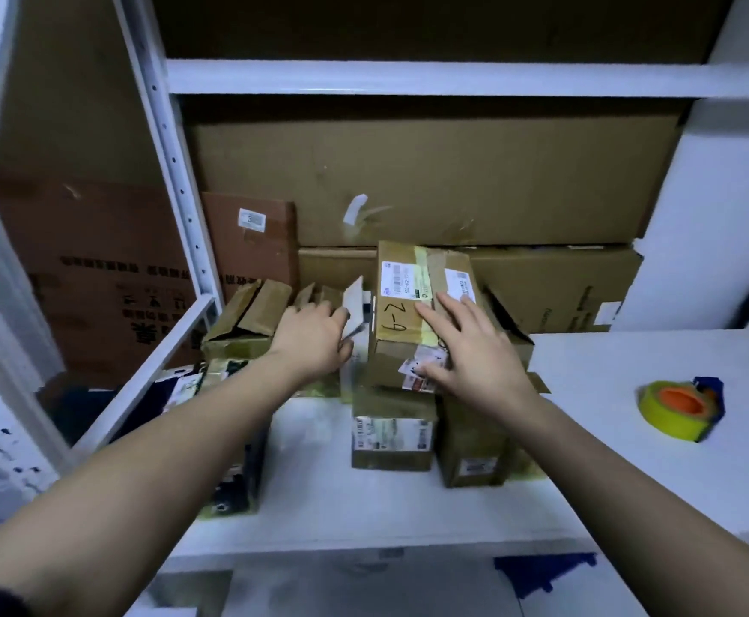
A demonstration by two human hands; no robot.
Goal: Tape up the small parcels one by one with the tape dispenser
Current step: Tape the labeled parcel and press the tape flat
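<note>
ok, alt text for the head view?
Both hands reach into a pile of small parcels on a white shelf: right hand flat on the top parcel, left hand beside it. The tape dispenser lies untouched to the right.
</note>
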